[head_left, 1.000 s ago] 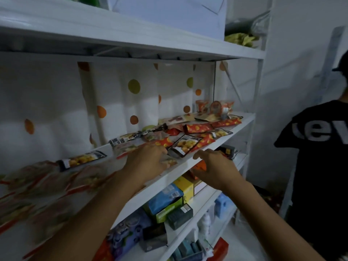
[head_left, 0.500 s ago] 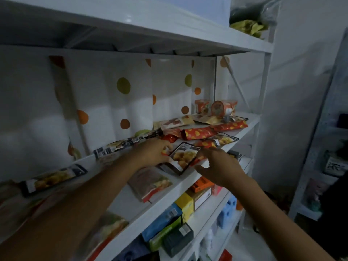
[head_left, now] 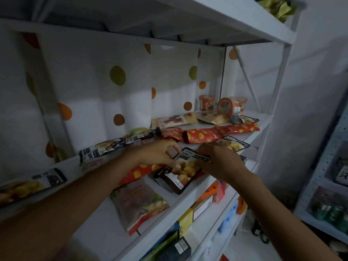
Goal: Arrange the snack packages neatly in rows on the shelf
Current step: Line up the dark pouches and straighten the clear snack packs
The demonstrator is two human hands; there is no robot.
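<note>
Fingers [head_left: 176, 146] of L hand [head_left: 156, 155] & R hand [head_left: 220, 162] pinch top of snack pkg [head_left: 181, 175], forearms reaching over shelf [head_left: 190, 196].

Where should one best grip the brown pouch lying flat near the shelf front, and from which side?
Probably pinch the brown pouch by its red near end, coming from the front: it lies flat, and that thin end lies uncovered, nearest the shelf edge.

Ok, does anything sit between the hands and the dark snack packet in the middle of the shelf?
Nothing visible does. The left hand and the right hand both hold the dark packet at its top edge. The packet itself lies partly over a red packet.
</note>
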